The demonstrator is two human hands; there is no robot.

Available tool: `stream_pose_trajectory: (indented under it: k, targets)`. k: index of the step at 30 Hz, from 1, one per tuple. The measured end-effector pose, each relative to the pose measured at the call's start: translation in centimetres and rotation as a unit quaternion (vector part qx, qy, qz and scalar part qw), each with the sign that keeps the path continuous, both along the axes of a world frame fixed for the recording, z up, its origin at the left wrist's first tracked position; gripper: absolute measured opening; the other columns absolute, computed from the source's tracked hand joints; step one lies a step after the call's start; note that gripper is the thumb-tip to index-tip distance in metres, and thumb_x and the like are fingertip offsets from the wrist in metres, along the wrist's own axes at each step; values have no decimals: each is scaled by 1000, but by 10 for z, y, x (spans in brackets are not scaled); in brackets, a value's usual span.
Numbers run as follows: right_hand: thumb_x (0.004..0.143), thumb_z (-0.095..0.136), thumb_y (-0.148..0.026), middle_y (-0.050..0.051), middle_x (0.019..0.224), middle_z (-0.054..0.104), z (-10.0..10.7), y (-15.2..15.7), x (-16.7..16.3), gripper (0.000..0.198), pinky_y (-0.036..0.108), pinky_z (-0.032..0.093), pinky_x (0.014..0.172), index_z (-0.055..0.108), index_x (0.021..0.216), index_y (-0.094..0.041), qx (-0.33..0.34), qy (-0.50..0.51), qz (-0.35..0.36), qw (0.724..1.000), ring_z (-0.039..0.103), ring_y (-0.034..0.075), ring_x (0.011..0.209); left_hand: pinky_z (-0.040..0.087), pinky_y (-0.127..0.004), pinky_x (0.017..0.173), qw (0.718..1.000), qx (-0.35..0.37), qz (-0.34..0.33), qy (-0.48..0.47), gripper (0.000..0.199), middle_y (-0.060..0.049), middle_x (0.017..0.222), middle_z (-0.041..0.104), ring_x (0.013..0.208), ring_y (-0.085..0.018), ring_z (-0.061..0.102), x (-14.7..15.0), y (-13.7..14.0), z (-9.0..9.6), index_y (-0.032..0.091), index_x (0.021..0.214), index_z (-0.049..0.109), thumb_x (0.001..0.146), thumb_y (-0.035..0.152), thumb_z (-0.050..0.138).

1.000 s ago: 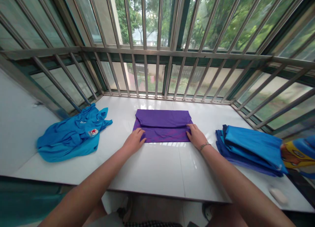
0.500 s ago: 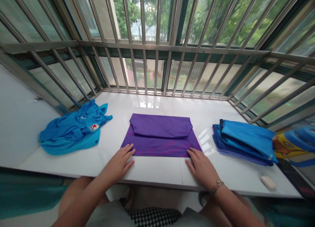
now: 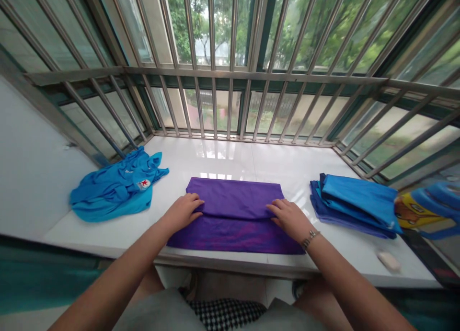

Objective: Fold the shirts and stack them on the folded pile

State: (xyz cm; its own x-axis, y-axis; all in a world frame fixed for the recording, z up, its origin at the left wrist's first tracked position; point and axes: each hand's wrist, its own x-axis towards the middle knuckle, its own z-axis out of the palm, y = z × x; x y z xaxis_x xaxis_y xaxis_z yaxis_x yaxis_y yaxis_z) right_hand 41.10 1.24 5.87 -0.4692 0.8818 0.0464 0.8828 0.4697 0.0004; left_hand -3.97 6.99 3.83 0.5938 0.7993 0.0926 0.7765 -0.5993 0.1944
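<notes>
On the white ledge before me lies a purple cloth [image 3: 233, 237], smooth and flat, with its far part folded over into a wide flap. My left hand [image 3: 184, 211] holds the left end of this flap, fingers on top and thumb near its front edge. At the right end, my right hand [image 3: 289, 217] grips the flap in the same way; a bracelet circles that wrist. The near part of the cloth lies spread out close to the ledge's front edge. Which part of a garment this is, I cannot tell.
A crumpled blue shirt [image 3: 115, 189] with a red-and-white badge lies at the left. To the right sits a stack of folded blue clothes [image 3: 359, 201], beside a blue-and-yellow object [image 3: 427, 206]. A small pale case [image 3: 388, 262] rests near the front edge. Metal bars [image 3: 230, 74] line the window behind.
Both hands have moved from the cloth's near corners up to the ends of the flap and closed there. The cloth has come nearer to me, and its flap reaches lower.
</notes>
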Motion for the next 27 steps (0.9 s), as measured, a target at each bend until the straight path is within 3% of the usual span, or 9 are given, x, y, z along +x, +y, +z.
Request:
stream_pose_trajectory:
  k: [2, 6, 8, 12, 16, 19, 21, 24, 27]
  targets:
    - [97, 68, -19, 10, 112, 75, 10, 23, 4, 18, 39, 55, 91, 79, 111, -23, -43, -16, 20, 999, 69, 28, 105, 56, -39, 93, 998, -27, -57, 6, 12, -10, 105, 75, 100, -27, 71, 2, 25, 6, 24, 105, 80, 97, 26, 71]
    - [99, 66, -20, 6, 103, 79, 33, 76, 15, 15, 29, 51, 86, 80, 104, -23, -92, 17, -2, 996, 71, 21, 96, 52, -31, 83, 990, -91, -103, -8, 15, -5, 90, 76, 87, -23, 70, 8, 71, 30, 24, 87, 76, 96, 23, 65]
    - [98, 67, -20, 5, 99, 80, 47, 108, 21, 15, 27, 50, 82, 81, 103, -23, -89, 26, -36, 995, 71, 20, 91, 50, -29, 77, 993, -100, -56, 2, 13, -4, 85, 77, 81, -22, 70, 15, 99, 51, 25, 85, 77, 93, 27, 66]
    - [98, 67, -23, 5, 96, 81, 80, 168, 25, 15, 28, 49, 80, 81, 104, -22, -44, 36, -90, 994, 70, 20, 89, 50, -28, 76, 998, -38, 56, 4, 14, -4, 83, 78, 84, -23, 70, 31, 159, 97, 24, 87, 77, 90, 32, 66]
    - [100, 64, -23, 9, 105, 80, 103, 189, 22, 20, 31, 49, 85, 80, 110, -19, 18, 54, -130, 990, 70, 22, 95, 50, -31, 84, 995, 19, 94, -8, 18, -7, 94, 79, 96, -26, 71, 39, 189, 122, 23, 95, 78, 94, 31, 62]
    - [102, 60, -20, 10, 110, 78, 104, 176, 19, 21, 31, 49, 91, 78, 111, -18, 54, 65, -141, 986, 70, 22, 101, 51, -34, 90, 994, 42, 96, -12, 19, -10, 102, 79, 102, -28, 71, 38, 178, 119, 21, 100, 77, 96, 29, 60]
    - [103, 57, -20, 11, 112, 76, 93, 153, 19, 21, 30, 50, 92, 77, 110, -19, 62, 74, -138, 986, 70, 22, 104, 51, -37, 93, 995, 56, 79, -19, 20, -11, 104, 79, 104, -29, 70, 34, 157, 107, 21, 102, 77, 99, 28, 59]
    - [104, 54, -20, 10, 112, 75, 59, 104, 20, 23, 31, 53, 90, 77, 110, -21, 51, 108, -117, 986, 71, 22, 101, 52, -41, 96, 996, 59, 48, -35, 19, -11, 102, 78, 103, -30, 70, 25, 110, 77, 22, 103, 77, 101, 27, 60]
    - [104, 50, -18, 8, 114, 75, 13, 44, 21, 28, 33, 57, 93, 76, 115, -24, 18, 140, -58, 988, 73, 22, 102, 55, -42, 98, 999, 26, 12, -30, 16, -10, 101, 77, 100, -28, 71, 13, 56, 34, 24, 102, 77, 101, 23, 62]
